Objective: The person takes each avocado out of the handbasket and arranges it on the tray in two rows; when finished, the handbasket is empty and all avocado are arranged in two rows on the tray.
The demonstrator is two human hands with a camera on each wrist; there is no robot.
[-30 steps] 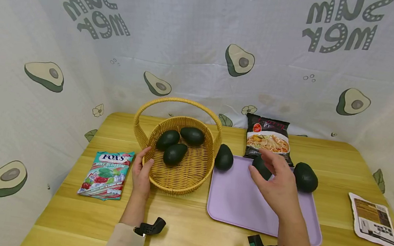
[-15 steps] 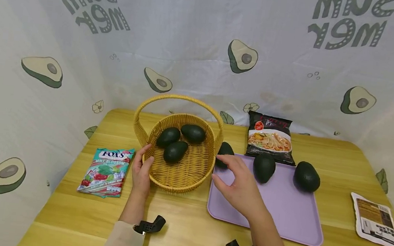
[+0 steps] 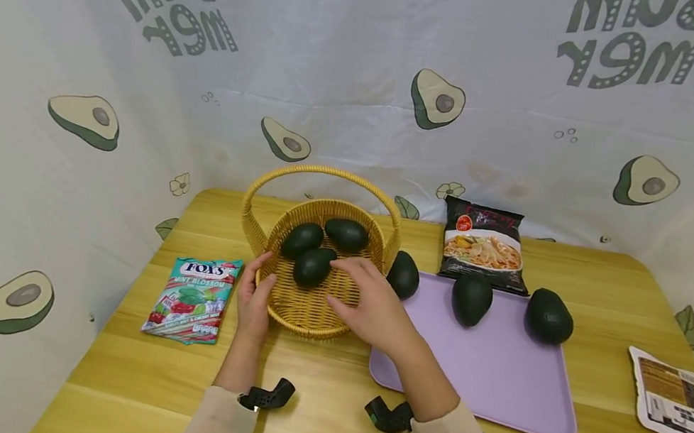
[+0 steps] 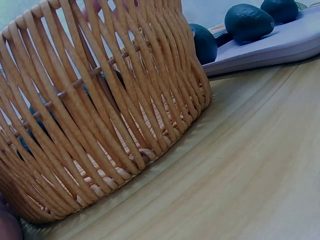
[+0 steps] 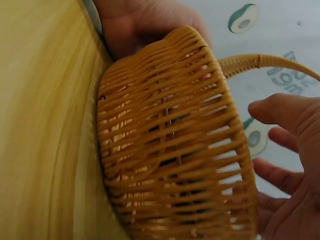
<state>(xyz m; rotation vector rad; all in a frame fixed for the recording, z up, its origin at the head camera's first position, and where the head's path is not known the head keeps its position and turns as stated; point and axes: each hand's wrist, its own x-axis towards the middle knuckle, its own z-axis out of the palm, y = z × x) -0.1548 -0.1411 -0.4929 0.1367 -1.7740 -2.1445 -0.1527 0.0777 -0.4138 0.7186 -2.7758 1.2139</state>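
A yellow wicker basket (image 3: 318, 313) with a tall arched handle stands on the table, and three dark green avocados (image 3: 313, 268) lie inside it. My left hand (image 3: 253, 313) grips the basket's left side, thumb over the rim. Over the basket's right side is my right hand (image 3: 375, 311), its fingers spread from the thumb with nothing between them. Its fingertips reach close to the nearest avocado in the head view. In the right wrist view, the right hand (image 5: 297, 150) hangs beside the basket's rim. The woven wall (image 4: 115, 100) fills much of the left wrist view.
Right of the basket lies a lilac tray (image 3: 515, 378), with avocados (image 3: 472, 299) along its back edge. One avocado (image 3: 404, 276) sits between basket and tray. A black noodle packet (image 3: 484, 250) stands behind, a candy bag (image 3: 192, 299) at left, a white-backed pouch (image 3: 676, 400) at far right.
My right hand has moved left, from above an avocado on the tray, past the tray's left part, to over the basket. The left hand stays at the basket's rim.
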